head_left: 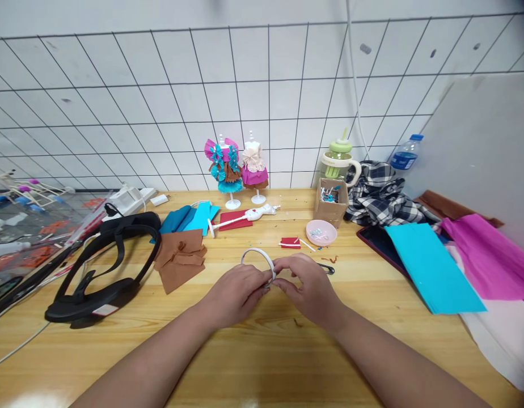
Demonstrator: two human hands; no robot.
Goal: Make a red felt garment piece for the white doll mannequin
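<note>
Both hands, left [239, 292] and right [307, 286], pinched a thin white plastic hoop [258, 258] in a clenched grip. They rested on the pale wooden worktop [262, 351]. Folded brown paper [180, 258] lay nearby.

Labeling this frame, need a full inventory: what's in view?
white band: 1, white loop, centre, held by both hands
mannequin stands: 2, dressed pink, teal and brown, at the wall
bare mannequin: 1, white, lying behind the band
brown paper: 1 pile, left of centre
teal sheets: few, behind the brown paper
headset: 1, black, left
pink dish: 1, right of centre
cardboard box: 1, brown, behind the dish
green cup: 1, by the wall
plaid cloth: 1, black and white, right
tissue sheets: teal, magenta, white, far right
left hand: 1, fingers on band
right hand: 1, fingers on band
</note>
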